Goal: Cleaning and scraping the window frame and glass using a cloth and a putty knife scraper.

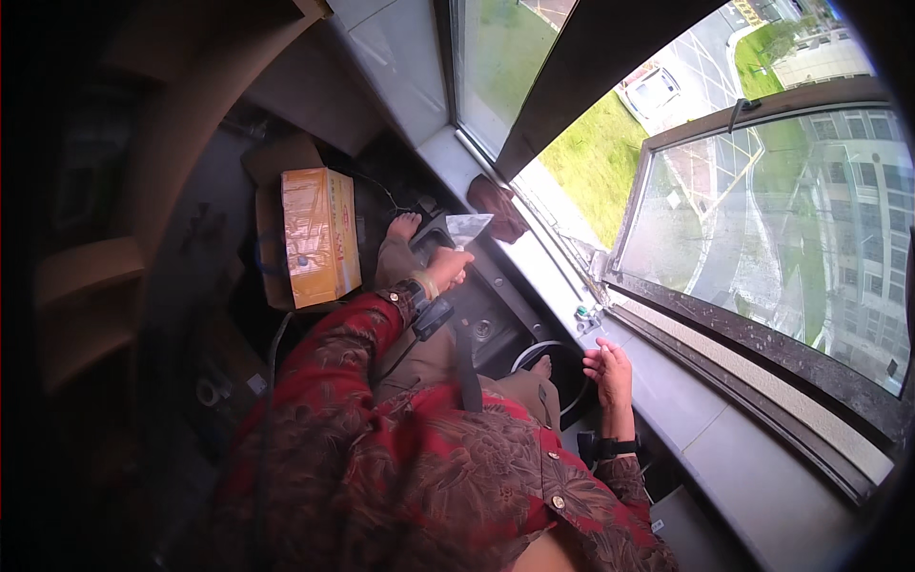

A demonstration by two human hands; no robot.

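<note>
My left hand is closed round the handle of a putty knife, whose pale, flared blade points away from me, over a dark tray-like surface and near the window ledge. The handle is mostly hidden by my fingers. Close to the blade, a crumpled brown cloth lies on the ledge. My right hand is raised beside the sill with its fingers curled in. A small whitish bit shows at the fingertips, too small to name. Just beyond that hand, small metal and green pieces sit by the window frame.
An opened window sash swings outward on the right, above the pale tiled sill. To the left stands a taped cardboard box. A dark round bucket is by my foot. Wooden shelving lines the far left.
</note>
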